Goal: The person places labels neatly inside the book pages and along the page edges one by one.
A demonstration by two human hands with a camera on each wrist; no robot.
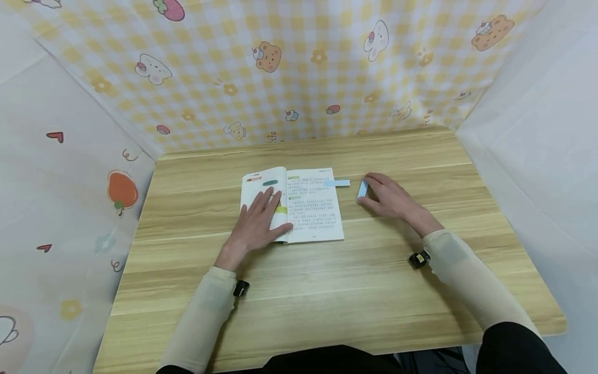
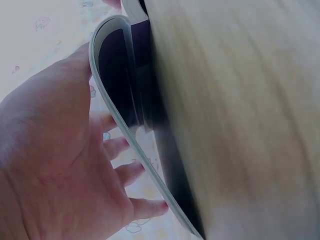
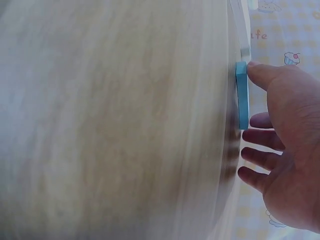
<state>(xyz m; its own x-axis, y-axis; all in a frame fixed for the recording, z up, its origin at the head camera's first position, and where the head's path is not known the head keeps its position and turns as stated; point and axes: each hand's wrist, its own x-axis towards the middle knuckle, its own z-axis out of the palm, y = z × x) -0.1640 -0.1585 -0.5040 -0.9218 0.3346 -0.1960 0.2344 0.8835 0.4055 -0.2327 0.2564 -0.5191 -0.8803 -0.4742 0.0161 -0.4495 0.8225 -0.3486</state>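
An open book [image 1: 315,223] lies on the table with printed text on both pages. My left hand [image 1: 254,223] rests on its left page, fingers spread, thumb reaching over the spine. From below, the left wrist view shows the page edge [image 2: 150,162] curving up by the palm. A light blue sticky strip [image 1: 343,183] lies across the right page's edge and juts out to the right. Right of the book, my right hand [image 1: 390,197] holds a small blue sticky note pad [image 3: 242,95] by its ends, between thumb and fingers, down at the tabletop.
The wooden table [image 1: 327,301] has a patterned yellow-checked cloth [image 1: 303,78] behind it. White sheets hang on both sides. Small black devices sit at both wrists.
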